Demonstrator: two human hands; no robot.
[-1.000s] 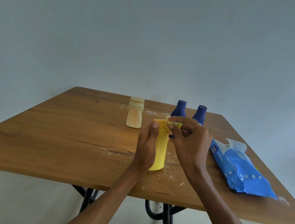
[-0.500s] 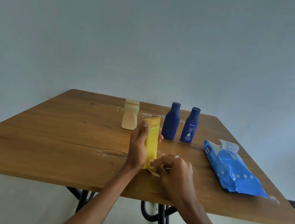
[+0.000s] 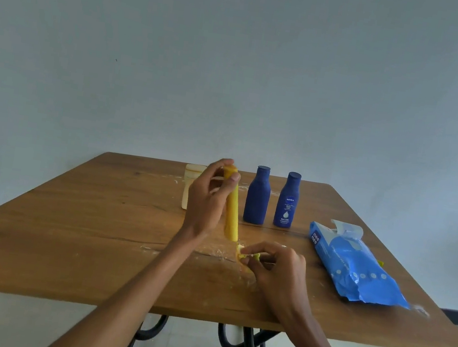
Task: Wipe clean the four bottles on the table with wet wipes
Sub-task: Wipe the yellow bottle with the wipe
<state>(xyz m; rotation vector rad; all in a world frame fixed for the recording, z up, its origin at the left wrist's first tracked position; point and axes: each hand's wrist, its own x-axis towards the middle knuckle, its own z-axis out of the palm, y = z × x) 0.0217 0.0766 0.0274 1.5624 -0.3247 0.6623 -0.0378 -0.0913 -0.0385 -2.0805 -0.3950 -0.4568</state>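
My left hand [image 3: 208,199] grips the yellow bottle [image 3: 233,207] near its top, frame center, right hand [image 3: 276,265] pinching the wet wipe [image 3: 242,256] at its base w/ fingers curled, so I'd wipe upward steadily, keeping clear of the blue bottles [image 3: 258,199] & near counter [image 3: 65,238] edge.

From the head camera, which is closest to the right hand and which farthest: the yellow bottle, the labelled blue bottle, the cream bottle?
Measured from the right hand:
1. Yellow bottle, just to its left, base right beside the fingers.
2. Labelled blue bottle, standing behind it.
3. Cream bottle, back left, partly hidden behind the left hand.
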